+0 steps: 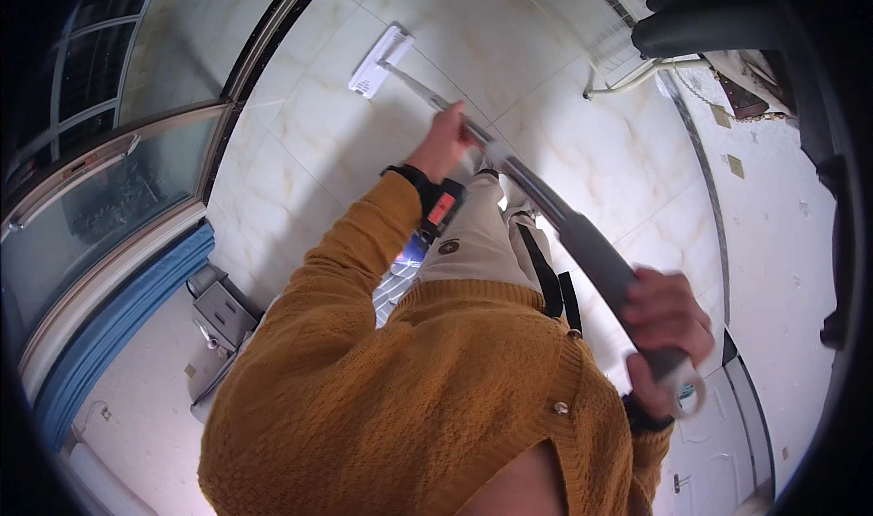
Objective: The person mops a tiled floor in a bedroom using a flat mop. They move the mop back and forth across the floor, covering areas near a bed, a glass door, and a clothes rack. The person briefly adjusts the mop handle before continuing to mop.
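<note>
A long-handled flat mop (564, 220) slants across my body, its grey pole running from lower right up to the floor. At the far end its white rectangular head (380, 61) lies on the tiles. My left hand (446, 139) is wrapped round the pole about midway, with a black strap device on that wrist. Near the top end, my right hand (668, 325) grips the thick dark grey handle, just above its light hanging loop (691, 396). The right hand looks slightly blurred.
Pale marbled tiles (637, 152) make up the floor. On the left stands a framed glass sliding door (136, 170) with a blue curtain (127, 320) beside it. A cream metal rack leg (623, 84) rests on the floor at upper right, near dark hanging clothing (718, 25). A grey cabinet (223, 316) sits at left.
</note>
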`<move>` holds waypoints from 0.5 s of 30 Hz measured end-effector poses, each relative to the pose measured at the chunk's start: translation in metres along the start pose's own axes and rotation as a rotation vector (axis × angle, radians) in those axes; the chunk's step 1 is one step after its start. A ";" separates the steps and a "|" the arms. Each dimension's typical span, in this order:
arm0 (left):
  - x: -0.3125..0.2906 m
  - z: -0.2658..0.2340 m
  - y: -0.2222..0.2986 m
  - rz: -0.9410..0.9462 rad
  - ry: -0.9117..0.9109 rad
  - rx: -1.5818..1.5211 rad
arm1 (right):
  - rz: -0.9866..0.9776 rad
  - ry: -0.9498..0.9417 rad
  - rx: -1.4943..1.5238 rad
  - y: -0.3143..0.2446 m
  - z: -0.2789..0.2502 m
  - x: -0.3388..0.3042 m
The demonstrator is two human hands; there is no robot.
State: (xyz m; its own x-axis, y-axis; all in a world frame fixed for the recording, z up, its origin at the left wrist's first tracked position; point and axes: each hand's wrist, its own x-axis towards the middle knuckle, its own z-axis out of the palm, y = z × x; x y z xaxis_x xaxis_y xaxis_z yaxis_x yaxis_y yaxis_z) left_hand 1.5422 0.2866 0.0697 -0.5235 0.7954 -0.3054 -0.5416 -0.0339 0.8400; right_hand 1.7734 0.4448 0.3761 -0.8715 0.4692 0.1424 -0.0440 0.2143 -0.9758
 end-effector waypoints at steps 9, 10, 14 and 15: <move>0.016 -0.009 0.036 -0.565 0.281 0.201 | 0.043 -0.126 -0.043 0.013 0.023 0.034; 0.023 0.005 0.031 -0.682 0.305 0.115 | 0.058 -0.106 -0.070 0.006 0.015 0.028; 0.019 0.090 -0.004 -0.812 0.271 0.022 | 0.131 -0.108 -0.283 -0.052 -0.048 0.007; 0.014 0.112 -0.009 -0.828 0.191 -0.001 | 0.094 -0.011 -0.324 -0.061 -0.055 -0.003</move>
State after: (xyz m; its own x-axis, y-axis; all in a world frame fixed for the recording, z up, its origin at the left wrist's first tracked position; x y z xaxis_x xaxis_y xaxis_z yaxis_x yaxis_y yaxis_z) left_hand 1.6134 0.3654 0.1076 -0.0597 0.4478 -0.8921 -0.7998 0.5134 0.3112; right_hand 1.8053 0.4773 0.4445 -0.8697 0.4910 0.0506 0.1930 0.4326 -0.8807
